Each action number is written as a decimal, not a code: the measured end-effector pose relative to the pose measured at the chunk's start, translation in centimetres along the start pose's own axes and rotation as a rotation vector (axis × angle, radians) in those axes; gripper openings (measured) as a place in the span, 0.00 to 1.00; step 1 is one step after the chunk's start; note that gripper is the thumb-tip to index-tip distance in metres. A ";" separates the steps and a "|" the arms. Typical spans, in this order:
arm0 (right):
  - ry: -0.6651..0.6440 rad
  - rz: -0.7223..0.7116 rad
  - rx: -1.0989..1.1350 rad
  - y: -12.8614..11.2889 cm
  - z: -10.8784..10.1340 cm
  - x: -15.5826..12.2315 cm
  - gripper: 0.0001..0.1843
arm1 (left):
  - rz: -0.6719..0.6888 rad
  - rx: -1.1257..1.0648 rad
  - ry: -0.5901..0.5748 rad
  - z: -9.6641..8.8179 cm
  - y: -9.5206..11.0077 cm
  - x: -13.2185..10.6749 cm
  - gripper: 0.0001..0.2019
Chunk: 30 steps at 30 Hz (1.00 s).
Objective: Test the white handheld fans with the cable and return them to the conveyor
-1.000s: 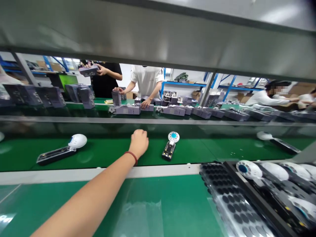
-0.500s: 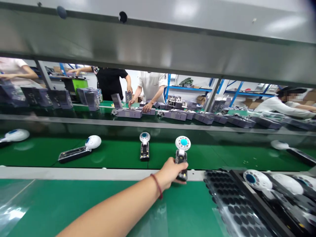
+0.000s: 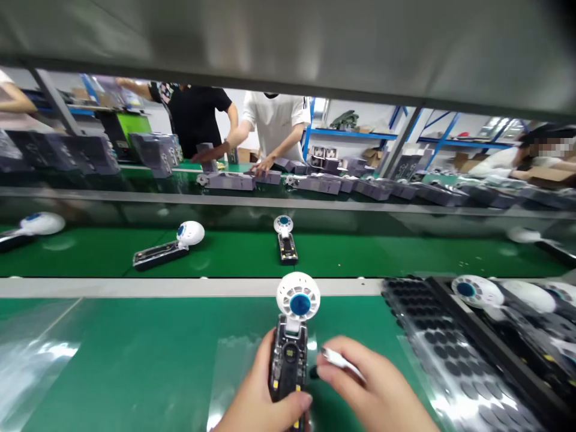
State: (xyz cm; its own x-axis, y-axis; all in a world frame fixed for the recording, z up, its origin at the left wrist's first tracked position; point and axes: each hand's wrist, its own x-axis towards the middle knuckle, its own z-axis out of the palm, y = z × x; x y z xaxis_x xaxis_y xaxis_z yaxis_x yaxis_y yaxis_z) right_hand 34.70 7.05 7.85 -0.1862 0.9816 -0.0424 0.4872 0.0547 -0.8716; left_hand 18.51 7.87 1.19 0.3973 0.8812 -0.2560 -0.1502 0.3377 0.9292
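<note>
My left hand is wrapped round the dark body of a handheld device, whose round white head with a blue centre points away from me. Circuit parts show through its clear casing. Just right of it, my right hand pinches a slim white plug-like piece with a metal-looking end. Its tip is close to the device but apart from it. A small black thing shows by the right fingertips; I cannot tell what it is.
Similar devices lie on the green conveyor belt beyond the grey rail. At right are a sheet of black round stickers and a dark tray of devices. Co-workers handle purple boxes opposite. A metal shelf hangs overhead.
One hand was gripping the device at the belt's near rail; the device is now close to me in my left hand. My right hand has appeared with the white piece. Devices on the belt shifted right.
</note>
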 end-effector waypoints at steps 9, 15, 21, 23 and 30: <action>0.066 -0.078 -0.066 -0.6 2.7 1.1 0.15 | -0.076 0.153 0.065 1.3 2.3 -0.6 0.40; 0.116 -0.087 -0.073 -0.1 3.1 1.0 0.15 | -0.053 0.171 0.116 1.3 2.4 -0.5 0.38; 0.160 -0.146 -0.138 0.2 3.7 0.8 0.15 | -0.025 0.162 0.132 1.5 2.5 -0.7 0.36; 0.158 -0.148 -0.193 0.3 3.8 0.7 0.14 | -0.034 0.159 0.128 1.6 2.6 -0.7 0.36; 0.189 -0.192 -0.356 0.8 4.0 0.4 0.16 | -0.024 0.149 0.124 1.8 2.9 -0.8 0.33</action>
State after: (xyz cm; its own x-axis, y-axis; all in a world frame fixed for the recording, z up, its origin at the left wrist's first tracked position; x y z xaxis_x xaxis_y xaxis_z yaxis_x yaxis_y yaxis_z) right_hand 31.60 6.71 5.17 -0.1585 0.9620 0.2224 0.7284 0.2660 -0.6314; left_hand 19.35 7.56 4.59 0.2836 0.9104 -0.3010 -0.0026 0.3147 0.9492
